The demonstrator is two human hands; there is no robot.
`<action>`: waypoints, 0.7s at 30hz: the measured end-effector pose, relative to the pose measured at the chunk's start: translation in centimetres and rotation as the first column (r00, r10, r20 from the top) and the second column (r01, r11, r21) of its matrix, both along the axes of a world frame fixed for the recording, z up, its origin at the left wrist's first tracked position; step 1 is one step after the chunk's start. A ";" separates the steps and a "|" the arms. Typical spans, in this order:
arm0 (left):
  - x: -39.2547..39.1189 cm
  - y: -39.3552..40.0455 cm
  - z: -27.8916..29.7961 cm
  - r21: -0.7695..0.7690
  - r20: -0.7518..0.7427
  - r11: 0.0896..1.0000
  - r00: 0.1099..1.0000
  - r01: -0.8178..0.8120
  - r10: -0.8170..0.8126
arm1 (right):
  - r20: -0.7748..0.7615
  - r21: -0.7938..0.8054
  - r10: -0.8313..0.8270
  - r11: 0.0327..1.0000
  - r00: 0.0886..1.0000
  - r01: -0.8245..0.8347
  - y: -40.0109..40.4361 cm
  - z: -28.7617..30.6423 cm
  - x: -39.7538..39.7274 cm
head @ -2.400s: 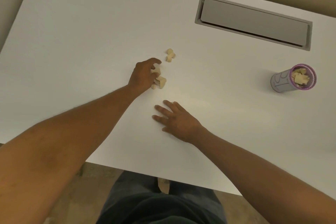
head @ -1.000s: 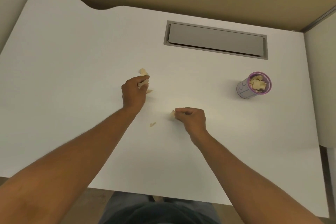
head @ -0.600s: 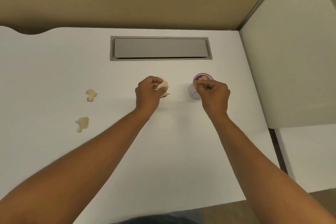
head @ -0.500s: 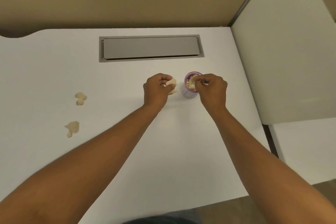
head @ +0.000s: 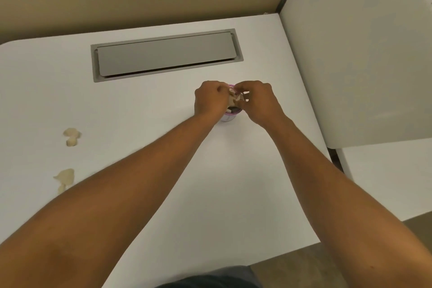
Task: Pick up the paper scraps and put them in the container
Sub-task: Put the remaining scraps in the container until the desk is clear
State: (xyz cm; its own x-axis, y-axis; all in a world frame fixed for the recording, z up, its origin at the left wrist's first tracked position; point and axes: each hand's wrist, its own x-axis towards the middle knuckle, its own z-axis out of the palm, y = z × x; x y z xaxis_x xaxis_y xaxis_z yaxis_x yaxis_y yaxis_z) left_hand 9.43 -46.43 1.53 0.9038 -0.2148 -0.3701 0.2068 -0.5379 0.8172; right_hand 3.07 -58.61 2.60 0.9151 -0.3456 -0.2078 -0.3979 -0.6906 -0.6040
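Note:
A small grey container with a purple rim (head: pixel 228 116) stands on the white desk (head: pixel 149 105), mostly hidden under my two hands. My left hand (head: pixel 210 100) is closed on beige paper scraps (head: pixel 232 98) right over the container's mouth. My right hand (head: pixel 257 100) hovers on the other side of the mouth with its fingers curled; what it holds is hidden. Two more groups of beige scraps lie on the desk at the far left, one (head: pixel 72 136) farther from me and one (head: pixel 65 177) nearer.
A grey cable hatch (head: pixel 166 54) is set into the desk behind the container. A white partition (head: pixel 355 54) rises along the right side, with a tan wall at the back. The desk's front edge runs close to my body.
My left hand has carried its scraps right from the desk's middle to the container's mouth. My right hand went from a scrap on the desk to the container and stays over it.

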 end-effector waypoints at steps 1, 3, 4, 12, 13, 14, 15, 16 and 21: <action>0.0 -0.1 0.2 0.003 0.007 1.000 1.000 -0.008 0.007 | -0.001 -0.004 -0.007 1.000 1.000 0.007 -0.1 0.1 0.0; -0.1 -0.5 0.3 0.021 0.031 1.000 1.000 -0.002 0.002 | 0.012 -0.004 -0.021 1.000 1.000 0.022 0.0 0.2 0.1; -0.3 -0.7 0.5 0.028 0.041 1.000 0.999 0.003 -0.005 | 0.014 -0.001 -0.026 1.000 1.000 0.026 0.3 0.3 0.1; -0.7 0.9 1.9 -0.163 -0.141 0.981 0.982 0.102 -0.126 | 0.028 -0.096 -0.029 0.995 0.999 0.032 1.9 0.5 0.3; -0.9 1.3 2.0 -0.209 -0.189 0.971 0.970 0.114 -0.154 | 0.005 -0.110 -0.008 0.994 1.000 0.009 2.2 0.3 0.1; -1.1 1.6 2.0 -0.232 -0.208 0.966 0.964 0.114 -0.164 | -0.022 -0.114 0.014 0.993 1.000 -0.016 2.5 0.2 0.0; -1.2 2.2 2.1 -0.231 -0.196 0.967 0.969 0.106 -0.152 | -0.035 -0.109 0.026 0.994 0.999 -0.030 2.9 0.0 -0.1; -1.3 2.7 2.3 -0.212 -0.169 0.973 0.977 0.094 -0.131 | -0.026 -0.094 0.011 0.995 1.000 -0.013 3.0 -0.1 -0.3; -2.3 8.0 2.0 -0.267 -0.077 0.963 0.997 -0.020 -0.001 | 0.123 -0.113 -0.139 0.982 0.983 0.153 4.4 0.1 -0.7</action>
State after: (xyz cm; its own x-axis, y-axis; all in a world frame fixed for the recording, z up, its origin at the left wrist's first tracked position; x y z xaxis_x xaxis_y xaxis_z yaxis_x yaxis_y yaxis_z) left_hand 7.12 -38.45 3.53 0.8779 -0.3068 -0.3675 0.2775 -0.2995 0.9129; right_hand 2.36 -54.25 2.66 0.8679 -0.4937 -0.0538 -0.4337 -0.7007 -0.5665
